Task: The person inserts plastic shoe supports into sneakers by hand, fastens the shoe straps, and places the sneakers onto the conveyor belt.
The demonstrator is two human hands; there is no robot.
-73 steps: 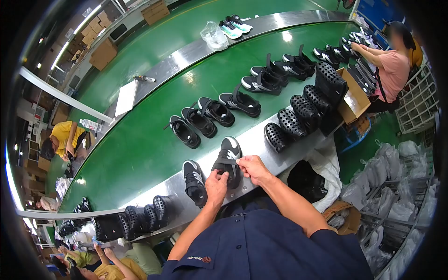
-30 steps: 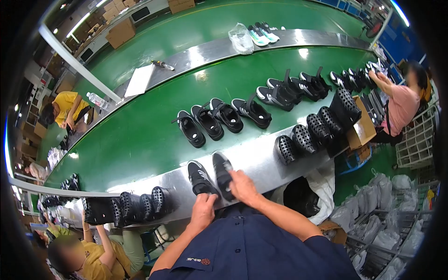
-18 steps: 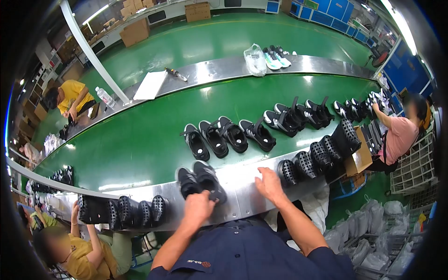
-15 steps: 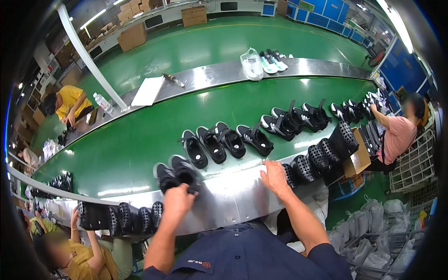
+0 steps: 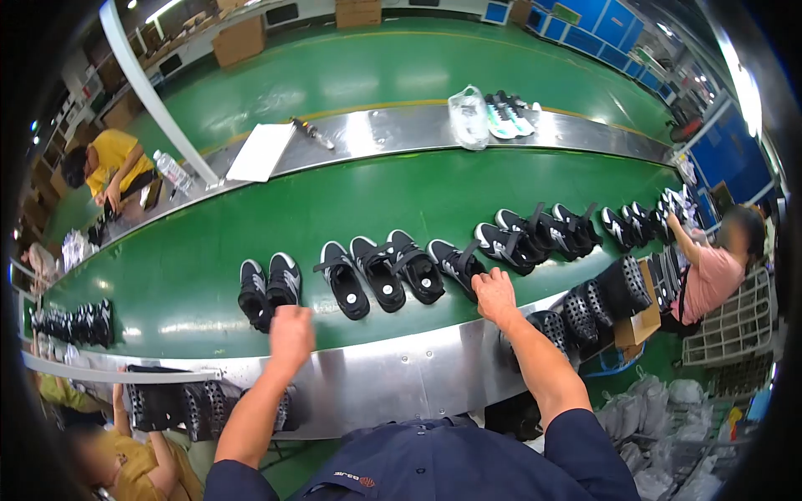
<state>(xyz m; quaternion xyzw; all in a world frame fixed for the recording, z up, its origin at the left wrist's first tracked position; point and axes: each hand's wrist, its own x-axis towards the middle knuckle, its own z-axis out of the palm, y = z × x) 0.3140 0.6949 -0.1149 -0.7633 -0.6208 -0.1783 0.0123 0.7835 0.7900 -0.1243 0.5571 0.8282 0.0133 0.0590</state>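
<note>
A pair of black sneakers [image 5: 269, 288] with pale toes stands on the green belt, toes pointing away from me. My left hand [image 5: 292, 336] is slightly blurred, its fingers closed at the heel of the right-hand shoe of that pair. Further right, my right hand [image 5: 494, 295] has its fingers curled on the heel of another black sneaker [image 5: 456, 262], which lies at a slant; the fingertips are partly hidden. Between my hands several matching sneakers [image 5: 378, 271] sit in a row, straps loose, with round white labels showing inside.
More black sneakers [image 5: 535, 234] line the belt [image 5: 192, 225] to the right, near a person in pink [image 5: 710, 275]. Black studded racks [image 5: 576, 313] flank the metal ledge [image 5: 376, 376]. A white pad [image 5: 261, 152], screwdriver [image 5: 313, 134] and bagged item [image 5: 469, 118] lie on the far ledge.
The pair in my left hand has moved left and away from me, off the metal ledge onto the belt. My right hand has gone from the ledge to a sneaker's heel.
</note>
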